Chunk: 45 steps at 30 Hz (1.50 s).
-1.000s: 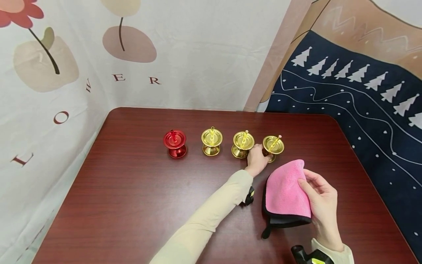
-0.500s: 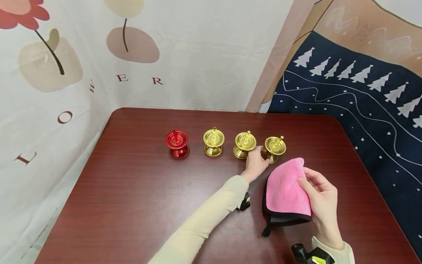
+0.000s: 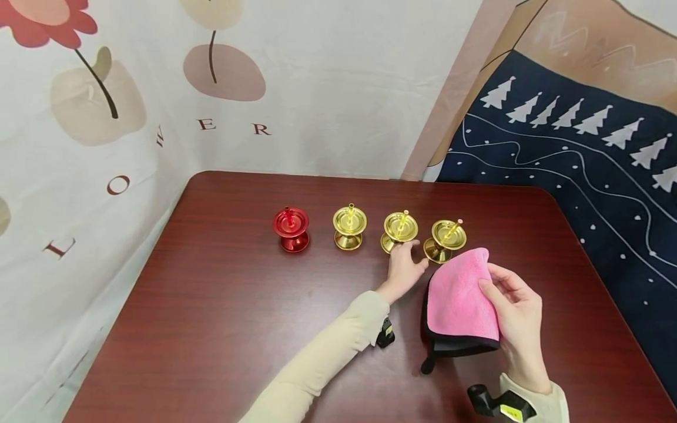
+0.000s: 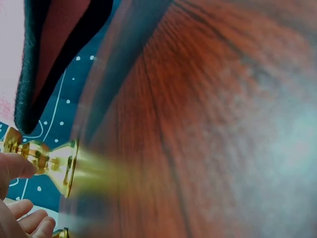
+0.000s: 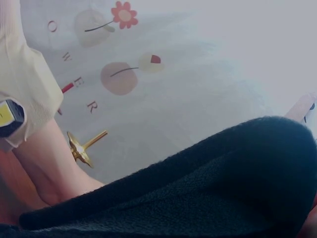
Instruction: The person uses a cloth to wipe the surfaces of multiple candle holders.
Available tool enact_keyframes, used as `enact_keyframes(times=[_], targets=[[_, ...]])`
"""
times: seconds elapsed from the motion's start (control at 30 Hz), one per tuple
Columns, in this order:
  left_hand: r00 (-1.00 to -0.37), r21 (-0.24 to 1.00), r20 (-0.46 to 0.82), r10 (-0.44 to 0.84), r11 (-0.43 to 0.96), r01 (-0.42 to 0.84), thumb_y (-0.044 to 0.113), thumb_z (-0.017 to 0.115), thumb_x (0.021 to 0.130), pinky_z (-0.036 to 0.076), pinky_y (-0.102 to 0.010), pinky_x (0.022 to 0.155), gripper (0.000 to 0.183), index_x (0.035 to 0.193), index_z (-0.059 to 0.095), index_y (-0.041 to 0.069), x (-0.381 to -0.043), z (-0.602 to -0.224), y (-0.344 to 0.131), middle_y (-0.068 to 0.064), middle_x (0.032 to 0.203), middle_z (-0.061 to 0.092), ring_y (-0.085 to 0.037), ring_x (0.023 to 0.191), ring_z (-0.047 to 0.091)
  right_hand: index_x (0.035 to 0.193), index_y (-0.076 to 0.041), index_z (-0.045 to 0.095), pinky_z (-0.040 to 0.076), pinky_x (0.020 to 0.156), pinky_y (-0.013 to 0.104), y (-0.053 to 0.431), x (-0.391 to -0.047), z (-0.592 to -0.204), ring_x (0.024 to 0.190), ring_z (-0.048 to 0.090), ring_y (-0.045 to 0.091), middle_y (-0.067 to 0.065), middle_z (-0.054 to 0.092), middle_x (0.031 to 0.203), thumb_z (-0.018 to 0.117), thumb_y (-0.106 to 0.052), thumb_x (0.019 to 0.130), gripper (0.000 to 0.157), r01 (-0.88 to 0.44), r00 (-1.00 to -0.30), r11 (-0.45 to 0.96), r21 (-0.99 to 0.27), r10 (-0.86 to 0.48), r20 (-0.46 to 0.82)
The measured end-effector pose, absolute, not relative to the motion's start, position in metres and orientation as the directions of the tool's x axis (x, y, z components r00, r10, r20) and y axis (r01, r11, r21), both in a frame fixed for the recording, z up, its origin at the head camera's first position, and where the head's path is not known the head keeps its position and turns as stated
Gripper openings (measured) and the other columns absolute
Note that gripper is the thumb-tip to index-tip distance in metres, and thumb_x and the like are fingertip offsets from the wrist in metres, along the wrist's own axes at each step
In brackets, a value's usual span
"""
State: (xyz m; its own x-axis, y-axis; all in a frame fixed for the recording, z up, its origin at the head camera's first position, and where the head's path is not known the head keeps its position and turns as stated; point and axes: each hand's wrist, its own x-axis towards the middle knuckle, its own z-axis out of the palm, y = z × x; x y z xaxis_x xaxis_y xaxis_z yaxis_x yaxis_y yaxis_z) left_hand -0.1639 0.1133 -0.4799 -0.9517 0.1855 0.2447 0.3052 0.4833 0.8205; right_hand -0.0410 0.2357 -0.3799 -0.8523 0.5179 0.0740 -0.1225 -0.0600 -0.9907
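The head view is bright and mostly sharp, with soft sheen on the desk (image 3: 317,294) beside the left hand (image 3: 403,273). From the left wrist, pale glare whitens the blurred desk well apart from that hand. The right-wrist view is hazy, its curtain (image 5: 208,84) partly washed out.

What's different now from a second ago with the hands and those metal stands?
The left hand has let go of the rightmost gold stand and moved left and back toward the person. The right hand still holds the pink cloth; the red stand and the other gold stands look unmoved.
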Motion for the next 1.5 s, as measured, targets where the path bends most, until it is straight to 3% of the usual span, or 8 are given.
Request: enact_keyframes(times=[0.23,0.47,0.6,0.77,1.1,1.33,1.5], targets=[[-0.939,0.817,0.319,0.125,0.465,0.339,0.010,0.074,0.073,0.046,-0.026,0.076,0.019,0.089,0.068,0.001,-0.163,-0.482,0.101,-0.008,0.084,0.066,-0.022,0.083,0.061,0.098,0.007,0.068,0.047,0.052,0.018,0.237,-0.044,-0.382,0.061,0.060,0.010,0.002,0.067,0.076,0.061,0.017,0.078,0.023,-0.148,-0.852,-0.064,-0.987,0.515,0.095],[-0.940,0.862,0.342,-0.020,0.406,0.304,0.006,0.074,0.069,0.047,-0.022,0.066,0.015,0.080,0.064,0.000,-0.167,-0.487,0.089,-0.009,0.077,0.064,-0.021,0.072,0.061,0.097,0.006,0.068,0.047,0.052,0.018,0.236,-0.045,-0.383,0.062,0.060,0.010,0.002,0.067,0.076,0.061,0.017,0.078,0.023,-0.153,-0.861,-0.083,-0.985,0.500,0.092],[-0.941,0.903,0.319,-0.117,0.341,0.263,0.002,0.073,0.067,0.047,-0.024,0.064,0.021,0.081,0.057,0.000,-0.172,-0.492,0.086,-0.012,0.078,0.061,-0.023,0.071,0.060,0.097,0.005,0.068,0.048,0.052,0.018,0.235,-0.044,-0.383,0.062,0.060,0.010,0.002,0.068,0.077,0.062,0.016,0.079,0.022,-0.149,-0.867,-0.088,-0.985,0.491,0.087],[-0.940,0.927,0.298,-0.165,0.285,0.244,0.001,0.074,0.066,0.045,-0.031,0.073,0.035,0.093,0.052,-0.003,-0.179,-0.496,0.087,-0.017,0.090,0.057,-0.029,0.081,0.057,0.098,0.006,0.068,0.048,0.052,0.018,0.235,-0.045,-0.384,0.063,0.061,0.010,0.003,0.068,0.077,0.062,0.015,0.079,0.022,-0.141,-0.868,-0.086,-0.986,0.491,0.081],[-0.952,0.903,0.243,-0.186,0.401,0.153,0.011,0.081,0.062,0.040,-0.035,0.078,0.047,0.102,0.058,0.004,-0.188,-0.495,0.092,-0.009,0.091,0.060,-0.024,0.089,0.049,0.098,0.006,0.067,0.048,0.052,0.018,0.236,-0.046,-0.386,0.063,0.061,0.010,0.003,0.068,0.077,0.062,0.015,0.079,0.022,-0.134,-0.873,-0.089,-0.987,0.481,0.075],[-0.952,0.843,0.263,-0.156,0.518,0.148,0.015,0.083,0.059,0.041,-0.036,0.080,0.040,0.093,0.064,0.003,-0.194,-0.495,0.092,-0.010,0.093,0.063,-0.027,0.089,0.051,0.098,0.006,0.068,0.049,0.053,0.018,0.236,-0.046,-0.386,0.064,0.061,0.010,0.002,0.068,0.078,0.061,0.016,0.079,0.023,-0.133,-0.874,-0.091,-0.987,0.481,0.074],[-0.958,0.844,0.246,-0.145,0.518,0.138,0.013,0.081,0.062,0.041,-0.036,0.082,0.032,0.088,0.066,0.002,-0.194,-0.495,0.090,-0.010,0.093,0.062,-0.027,0.091,0.051,0.098,0.004,0.068,0.049,0.054,0.018,0.235,-0.046,-0.386,0.064,0.062,0.010,0.002,0.068,0.078,0.062,0.015,0.079,0.023,-0.137,-0.878,-0.093,-0.986,0.473,0.078]])
